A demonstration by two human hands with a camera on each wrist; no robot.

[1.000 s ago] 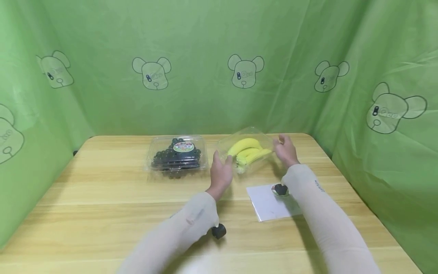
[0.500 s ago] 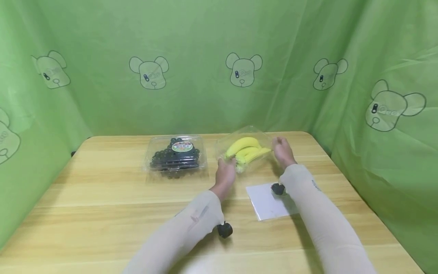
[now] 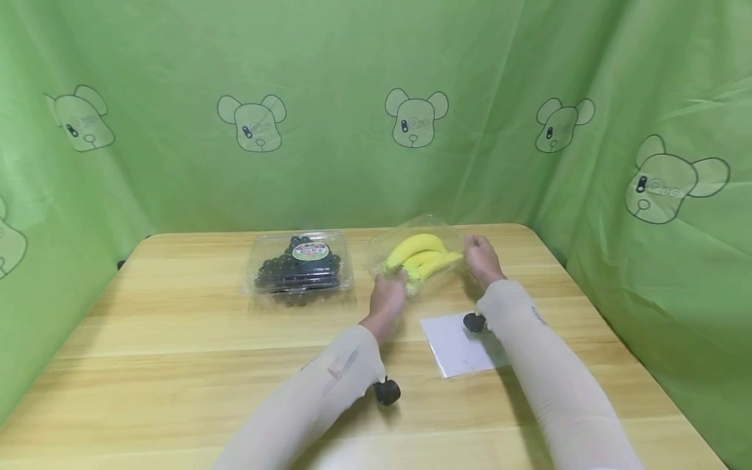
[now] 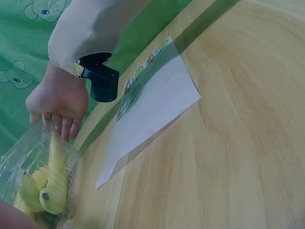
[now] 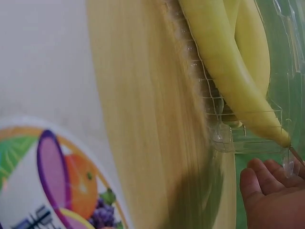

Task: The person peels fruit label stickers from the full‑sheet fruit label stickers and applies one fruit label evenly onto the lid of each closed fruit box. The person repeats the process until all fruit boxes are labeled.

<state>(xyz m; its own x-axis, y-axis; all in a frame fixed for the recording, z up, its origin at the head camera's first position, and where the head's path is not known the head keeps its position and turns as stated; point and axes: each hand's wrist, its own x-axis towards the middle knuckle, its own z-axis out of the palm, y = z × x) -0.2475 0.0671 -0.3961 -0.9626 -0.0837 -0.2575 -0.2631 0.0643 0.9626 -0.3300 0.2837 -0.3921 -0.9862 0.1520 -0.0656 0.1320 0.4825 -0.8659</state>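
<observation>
A clear plastic clamshell box (image 3: pixel 431 225) holding yellow bananas (image 3: pixel 420 248) sits at the back right of the table. At its near left corner my left hand (image 3: pixel 388 297) grips the edge. The right hand (image 3: pixel 483 260) holds the box's right side, fingers bent at the rim. In the left wrist view, the right hand (image 4: pixel 59 102) is beyond the bananas (image 4: pixel 55 181), with its fingers at the box's far end. From the right wrist, the right fingers (image 5: pixel 262 179) show beside the banana tip, at the plastic edge; the thumb is partly out of frame.
A second clear clamshell box (image 3: pixel 302 267) of dark grapes, with an oval fruit label (image 3: pixel 311 251), stands to the left. A white sheet (image 3: pixel 458 349) bearing fruit stickers (image 5: pixel 76 186) lies under the right forearm. Green curtains (image 3: pixel 341 176) surround the wooden table (image 3: pixel 194 365).
My left hand has moved slightly right and nearer, its spread fingers now curled onto the banana box's near left corner. The right hand's fingers have drawn together at the right side.
</observation>
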